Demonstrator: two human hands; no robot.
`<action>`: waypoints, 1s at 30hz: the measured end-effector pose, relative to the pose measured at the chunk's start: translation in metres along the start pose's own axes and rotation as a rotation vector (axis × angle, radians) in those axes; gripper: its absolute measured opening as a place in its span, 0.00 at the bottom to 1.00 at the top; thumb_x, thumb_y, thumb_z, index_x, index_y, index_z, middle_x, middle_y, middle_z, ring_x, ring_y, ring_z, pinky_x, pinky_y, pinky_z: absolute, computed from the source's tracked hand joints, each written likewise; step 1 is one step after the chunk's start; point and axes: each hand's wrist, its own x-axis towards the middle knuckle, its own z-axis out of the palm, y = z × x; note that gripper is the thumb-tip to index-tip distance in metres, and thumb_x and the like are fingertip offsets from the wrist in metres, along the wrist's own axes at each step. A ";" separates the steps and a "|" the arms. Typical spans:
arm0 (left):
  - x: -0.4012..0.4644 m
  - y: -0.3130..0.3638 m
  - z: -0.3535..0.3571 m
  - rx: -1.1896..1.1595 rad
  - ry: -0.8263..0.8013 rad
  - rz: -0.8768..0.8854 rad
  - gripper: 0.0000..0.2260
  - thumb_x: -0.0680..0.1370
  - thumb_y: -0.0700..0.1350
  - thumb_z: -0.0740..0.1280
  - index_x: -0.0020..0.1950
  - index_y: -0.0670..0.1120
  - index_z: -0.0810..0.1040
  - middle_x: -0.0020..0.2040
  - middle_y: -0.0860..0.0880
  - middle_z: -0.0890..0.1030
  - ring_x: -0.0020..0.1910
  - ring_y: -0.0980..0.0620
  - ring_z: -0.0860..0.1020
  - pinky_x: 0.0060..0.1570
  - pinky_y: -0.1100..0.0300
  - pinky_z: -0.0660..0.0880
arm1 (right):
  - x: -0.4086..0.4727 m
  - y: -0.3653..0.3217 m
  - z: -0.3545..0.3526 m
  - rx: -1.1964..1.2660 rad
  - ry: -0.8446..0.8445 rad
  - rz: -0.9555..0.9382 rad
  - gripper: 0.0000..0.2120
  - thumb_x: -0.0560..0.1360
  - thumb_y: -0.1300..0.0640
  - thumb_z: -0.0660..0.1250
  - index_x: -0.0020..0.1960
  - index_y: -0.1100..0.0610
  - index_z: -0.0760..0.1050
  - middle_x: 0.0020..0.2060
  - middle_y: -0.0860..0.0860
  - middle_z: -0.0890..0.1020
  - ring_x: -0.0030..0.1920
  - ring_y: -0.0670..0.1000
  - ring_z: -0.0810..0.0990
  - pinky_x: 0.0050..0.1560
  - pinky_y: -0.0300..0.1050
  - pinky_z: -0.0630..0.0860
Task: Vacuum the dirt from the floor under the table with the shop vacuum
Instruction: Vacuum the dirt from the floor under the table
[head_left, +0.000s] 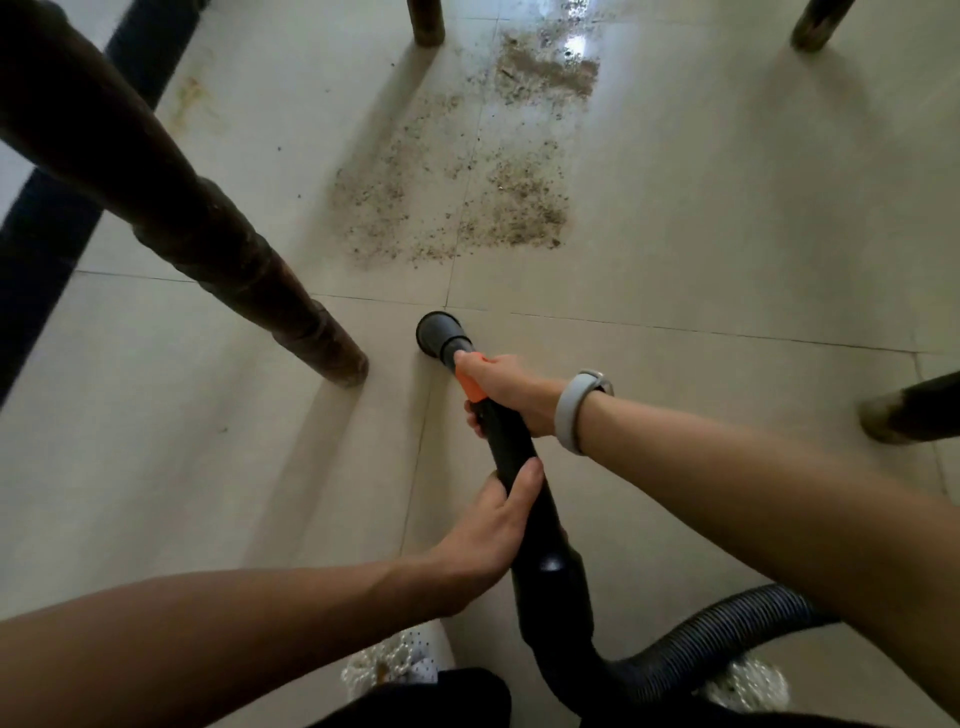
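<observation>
The dirt (462, 171) lay scattered on the tiled floor (727, 234) between the table legs (218, 249). The round nozzle (439, 335) sat near its closest edge. Our right hand (511, 392) gripped the wand (514, 457) at the orange collar (470, 387); our left hand (485, 535) wrapped it lower. The ribbed hose (717, 639) curved right.

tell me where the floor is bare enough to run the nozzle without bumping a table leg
Bare tile lies between the nozzle and the near edge of the dirt, and widely to the right, between the dirt and the right table leg. It is tight on the left, where the near table leg stands close beside the nozzle.
</observation>
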 end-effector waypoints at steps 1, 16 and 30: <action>-0.003 -0.003 -0.003 -0.021 0.023 -0.022 0.25 0.78 0.62 0.53 0.61 0.43 0.71 0.55 0.42 0.79 0.56 0.46 0.79 0.60 0.52 0.74 | 0.002 -0.001 0.009 -0.039 -0.033 0.013 0.15 0.79 0.47 0.60 0.48 0.60 0.68 0.30 0.55 0.74 0.26 0.51 0.74 0.25 0.39 0.73; 0.025 0.034 0.007 0.062 0.004 0.094 0.15 0.82 0.56 0.52 0.49 0.46 0.70 0.44 0.41 0.81 0.45 0.45 0.81 0.48 0.56 0.77 | 0.009 -0.021 -0.044 0.118 0.254 -0.147 0.18 0.78 0.50 0.64 0.58 0.63 0.67 0.29 0.57 0.74 0.26 0.53 0.74 0.26 0.43 0.73; 0.068 0.060 0.039 0.327 0.083 0.152 0.20 0.79 0.59 0.57 0.56 0.42 0.70 0.49 0.39 0.80 0.47 0.40 0.80 0.50 0.47 0.78 | 0.006 -0.018 -0.093 0.170 0.438 -0.152 0.11 0.76 0.59 0.66 0.51 0.62 0.65 0.32 0.55 0.70 0.25 0.52 0.71 0.23 0.39 0.70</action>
